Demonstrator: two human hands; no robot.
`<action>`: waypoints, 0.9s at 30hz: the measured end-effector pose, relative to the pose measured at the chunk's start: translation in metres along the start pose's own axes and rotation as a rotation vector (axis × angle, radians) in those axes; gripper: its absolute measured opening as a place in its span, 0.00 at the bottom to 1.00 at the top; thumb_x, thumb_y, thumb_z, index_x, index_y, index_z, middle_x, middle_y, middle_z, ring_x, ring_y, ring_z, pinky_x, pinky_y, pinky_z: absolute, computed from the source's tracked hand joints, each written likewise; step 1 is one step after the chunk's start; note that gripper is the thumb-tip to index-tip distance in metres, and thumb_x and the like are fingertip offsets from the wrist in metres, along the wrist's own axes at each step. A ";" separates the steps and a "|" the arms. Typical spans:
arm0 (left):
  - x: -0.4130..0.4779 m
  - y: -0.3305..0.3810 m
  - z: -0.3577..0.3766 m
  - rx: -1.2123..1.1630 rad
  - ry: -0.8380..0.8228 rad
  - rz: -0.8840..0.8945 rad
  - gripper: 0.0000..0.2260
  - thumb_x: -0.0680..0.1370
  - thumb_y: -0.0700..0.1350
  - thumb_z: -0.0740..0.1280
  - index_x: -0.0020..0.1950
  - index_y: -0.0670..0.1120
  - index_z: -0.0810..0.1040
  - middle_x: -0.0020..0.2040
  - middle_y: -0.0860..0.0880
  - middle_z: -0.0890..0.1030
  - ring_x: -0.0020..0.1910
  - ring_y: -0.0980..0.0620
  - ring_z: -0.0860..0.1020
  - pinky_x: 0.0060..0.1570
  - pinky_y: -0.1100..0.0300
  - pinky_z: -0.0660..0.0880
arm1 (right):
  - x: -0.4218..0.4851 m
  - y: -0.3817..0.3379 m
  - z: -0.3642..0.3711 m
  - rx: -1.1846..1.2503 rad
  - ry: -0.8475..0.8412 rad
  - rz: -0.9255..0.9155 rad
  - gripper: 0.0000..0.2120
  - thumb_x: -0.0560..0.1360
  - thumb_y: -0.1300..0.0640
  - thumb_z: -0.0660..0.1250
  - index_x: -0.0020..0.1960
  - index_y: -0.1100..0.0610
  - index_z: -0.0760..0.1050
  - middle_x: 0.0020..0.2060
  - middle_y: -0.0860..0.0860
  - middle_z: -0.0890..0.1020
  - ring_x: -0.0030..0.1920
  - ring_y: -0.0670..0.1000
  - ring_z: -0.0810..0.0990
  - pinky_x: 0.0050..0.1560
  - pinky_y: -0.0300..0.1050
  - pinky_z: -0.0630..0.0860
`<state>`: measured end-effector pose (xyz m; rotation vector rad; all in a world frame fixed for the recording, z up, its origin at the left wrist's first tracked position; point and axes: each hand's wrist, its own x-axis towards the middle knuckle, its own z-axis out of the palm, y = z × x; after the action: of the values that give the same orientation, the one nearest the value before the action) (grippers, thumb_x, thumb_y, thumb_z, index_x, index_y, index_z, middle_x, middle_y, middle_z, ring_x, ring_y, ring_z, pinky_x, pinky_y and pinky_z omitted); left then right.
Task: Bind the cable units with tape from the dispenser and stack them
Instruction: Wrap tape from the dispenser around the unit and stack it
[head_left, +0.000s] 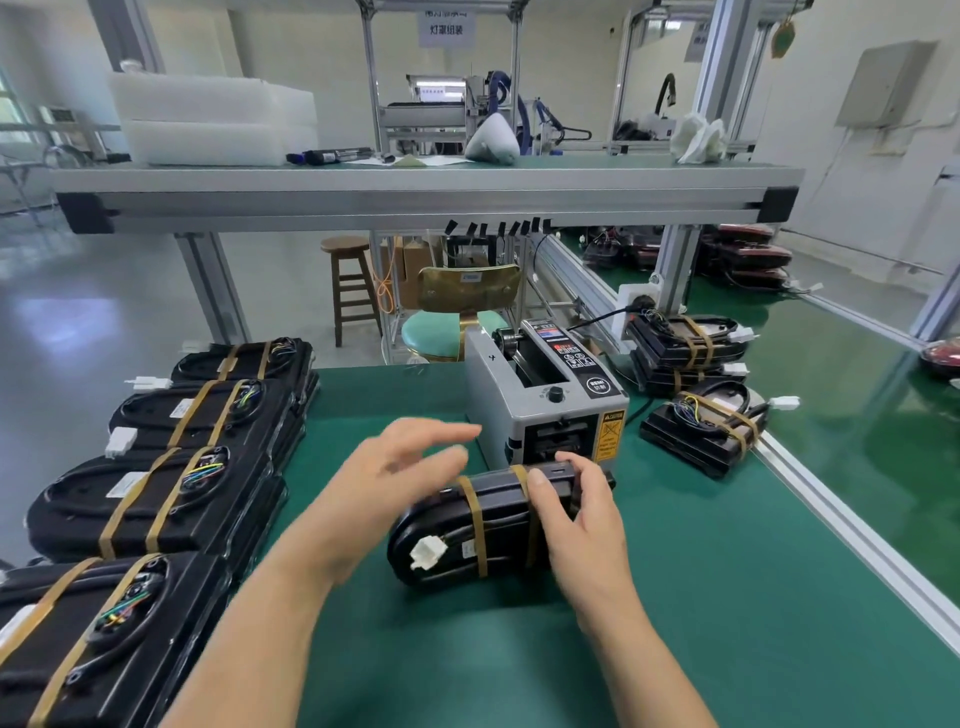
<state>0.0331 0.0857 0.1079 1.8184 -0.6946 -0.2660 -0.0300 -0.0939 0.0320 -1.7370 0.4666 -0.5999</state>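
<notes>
A black cable unit (457, 525) with two tan tape bands and a white connector lies on the green mat just in front of the grey tape dispenser (545, 400). My right hand (576, 514) grips the unit's right end, thumb on its top face and fingers curled over the far edge. Left of and slightly above the unit, my left hand (395, 478) hovers blurred with its fingers straight and holds nothing. Several taped units (156, 499) lie stacked in a row along the left edge of the table.
More taped units (701, 426) and a stack (680, 348) sit right of the dispenser. An aluminium rail (831, 514) borders the mat on the right. A shelf beam (415, 202) spans overhead. A stool and a green chair (447, 327) stand behind the table.
</notes>
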 end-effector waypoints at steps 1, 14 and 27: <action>0.015 0.006 0.003 0.066 0.051 -0.028 0.12 0.73 0.53 0.71 0.55 0.55 0.84 0.53 0.56 0.82 0.55 0.60 0.79 0.52 0.71 0.73 | 0.000 0.001 0.000 0.007 -0.004 0.001 0.18 0.77 0.46 0.67 0.65 0.47 0.71 0.60 0.42 0.75 0.62 0.42 0.72 0.62 0.41 0.67; 0.095 -0.007 0.051 0.298 0.264 -0.365 0.07 0.70 0.37 0.76 0.35 0.46 0.81 0.42 0.47 0.83 0.45 0.47 0.81 0.47 0.58 0.76 | -0.010 0.005 0.000 0.050 0.027 -0.019 0.18 0.77 0.46 0.67 0.66 0.45 0.72 0.59 0.37 0.74 0.60 0.30 0.69 0.61 0.37 0.67; 0.086 -0.006 0.054 0.333 0.277 -0.238 0.07 0.70 0.38 0.75 0.34 0.46 0.82 0.36 0.51 0.81 0.39 0.53 0.79 0.40 0.59 0.76 | -0.017 0.006 0.002 0.105 0.041 -0.030 0.16 0.75 0.45 0.68 0.62 0.41 0.72 0.58 0.35 0.74 0.58 0.26 0.67 0.54 0.25 0.65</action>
<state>0.0767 -0.0055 0.0964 2.2076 -0.3405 -0.0507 -0.0418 -0.0838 0.0236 -1.6370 0.4311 -0.6706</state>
